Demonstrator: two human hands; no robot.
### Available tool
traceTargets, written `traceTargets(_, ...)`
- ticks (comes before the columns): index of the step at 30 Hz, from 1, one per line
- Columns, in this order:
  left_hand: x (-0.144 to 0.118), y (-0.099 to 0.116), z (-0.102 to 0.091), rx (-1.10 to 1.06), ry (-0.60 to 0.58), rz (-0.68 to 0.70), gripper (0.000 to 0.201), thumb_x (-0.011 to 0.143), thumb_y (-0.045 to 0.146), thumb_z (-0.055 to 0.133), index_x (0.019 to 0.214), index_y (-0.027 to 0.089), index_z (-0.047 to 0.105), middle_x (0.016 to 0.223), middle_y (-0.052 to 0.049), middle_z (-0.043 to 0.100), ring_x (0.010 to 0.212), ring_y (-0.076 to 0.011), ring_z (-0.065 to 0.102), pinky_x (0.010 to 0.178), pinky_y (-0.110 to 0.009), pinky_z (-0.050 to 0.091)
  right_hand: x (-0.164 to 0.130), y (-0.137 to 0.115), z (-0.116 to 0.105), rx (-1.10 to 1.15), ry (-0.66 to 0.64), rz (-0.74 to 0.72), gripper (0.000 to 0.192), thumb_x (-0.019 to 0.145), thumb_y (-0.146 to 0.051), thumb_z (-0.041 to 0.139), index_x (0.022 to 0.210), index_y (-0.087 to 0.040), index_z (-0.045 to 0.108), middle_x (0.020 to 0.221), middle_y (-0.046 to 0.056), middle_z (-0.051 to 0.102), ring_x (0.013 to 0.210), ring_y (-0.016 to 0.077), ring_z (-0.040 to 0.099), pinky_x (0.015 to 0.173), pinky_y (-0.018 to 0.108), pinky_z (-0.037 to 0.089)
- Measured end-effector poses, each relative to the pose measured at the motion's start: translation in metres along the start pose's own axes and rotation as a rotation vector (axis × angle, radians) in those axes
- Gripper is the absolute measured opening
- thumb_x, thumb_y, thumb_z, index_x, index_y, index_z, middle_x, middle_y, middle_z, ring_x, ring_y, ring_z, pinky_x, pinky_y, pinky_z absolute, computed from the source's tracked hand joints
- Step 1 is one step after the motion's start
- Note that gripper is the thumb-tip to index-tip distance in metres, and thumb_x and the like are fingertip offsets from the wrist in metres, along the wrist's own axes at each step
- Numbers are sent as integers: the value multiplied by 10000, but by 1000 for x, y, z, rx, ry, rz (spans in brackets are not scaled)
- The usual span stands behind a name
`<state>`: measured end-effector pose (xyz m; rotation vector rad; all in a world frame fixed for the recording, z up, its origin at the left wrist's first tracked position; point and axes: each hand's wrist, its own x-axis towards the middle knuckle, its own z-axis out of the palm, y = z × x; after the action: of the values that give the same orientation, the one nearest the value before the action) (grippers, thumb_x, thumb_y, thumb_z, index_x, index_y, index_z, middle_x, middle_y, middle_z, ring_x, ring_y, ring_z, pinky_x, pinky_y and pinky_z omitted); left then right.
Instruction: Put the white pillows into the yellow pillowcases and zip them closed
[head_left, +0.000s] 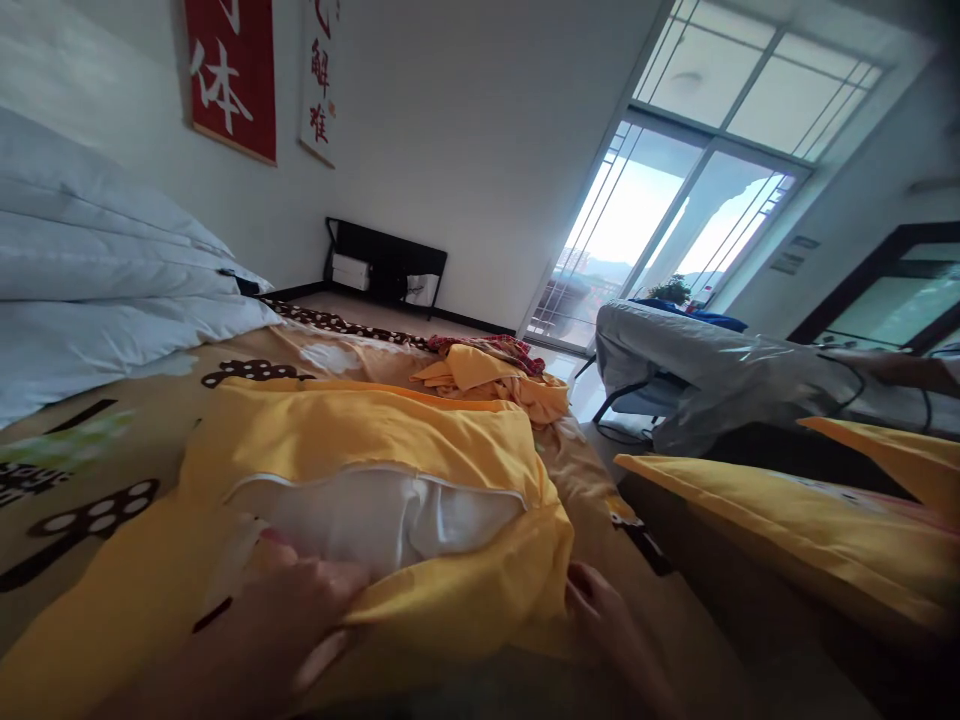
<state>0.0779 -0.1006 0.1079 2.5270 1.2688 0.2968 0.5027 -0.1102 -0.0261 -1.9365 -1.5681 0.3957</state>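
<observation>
A yellow pillowcase [390, 425] lies in front of me on the bed, its long slit lined with what looks like a white zipper. Through the slit shows a white pillow insert [375, 515], smooth and slightly creased. At the near left edge of the slit, my left hand [300, 595] is closed on the pillowcase's lower lip; its fingertips are partly hidden and blurred. My right hand [607, 615] pinches the right side of the same pillowcase, near its lower corner.
A patterned brown sheet [97, 510] covers the bed. White quilts [112, 250] are stacked at left, and crumpled yellow cloth [495, 380] lies beyond the pillowcase. Yellow cushions [787, 510] stand at right, near a plastic-draped table [660, 350]. A person's arm [907, 370] shows at the right edge.
</observation>
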Motion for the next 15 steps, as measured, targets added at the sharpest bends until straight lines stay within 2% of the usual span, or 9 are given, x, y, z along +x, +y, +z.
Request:
traceTargets(2,2,10,-2,-82,40,-1,201,869,284,450,807,222,632,768,-23,664,696,-179,594,659,-279,421,4,-11,7,26,-97,-10,436,738,-538,496,879,-176,693,937,137,709,863,266,663,721,324,526)
traceTargets(4,5,12,2,-138,85,96,206,889,254,408,858,218,609,892,-29,660,808,-174,597,731,-277,444,8,-17,4,7,-129,7,410,701,-531,530,816,-174,696,892,124,705,848,261,655,694,308,517)
traceTargets(6,4,5,13,-115,48,233,195,862,228,445,971,241,606,1059,-27,638,950,-192,582,846,-313,447,10,-16,-8,-27,-147,49,400,694,-532,532,730,-165,688,803,107,697,793,253,649,646,293,502)
traceTargets(8,-1,-5,29,-56,-35,335,373,774,190,542,1135,281,575,1211,-19,590,1089,-229,543,959,-372,414,9,-8,-24,-53,-164,75,413,694,-544,525,662,-159,671,714,90,684,725,244,637,601,284,482)
traceTargets(10,-7,-13,45,-9,-77,372,604,692,139,594,1268,299,511,1306,-19,547,1185,-254,498,1023,-396,376,5,1,-37,-59,-173,79,432,686,-562,523,651,-157,670,678,81,683,685,239,628,585,285,472)
traceTargets(11,-10,-16,51,4,-77,371,653,681,129,602,1302,297,490,1329,-19,536,1214,-254,481,1040,-393,363,2,4,-40,-48,-176,83,442,681,-571,518,671,-159,679,685,78,691,681,238,628,587,288,473)
traceTargets(13,-14,-19,63,37,-31,347,609,719,165,606,1306,284,496,1338,-22,538,1222,-248,478,1051,-393,347,-4,8,-42,-5,-163,93,465,674,-588,495,700,-166,686,720,83,708,693,244,636,601,297,485)
traceTargets(15,-13,-21,75,124,93,337,513,785,249,599,1291,257,516,1342,-44,538,1219,-263,474,1063,-433,312,-11,7,-43,12,-103,102,469,668,-604,479,696,-180,680,755,96,715,715,252,646,619,305,501)
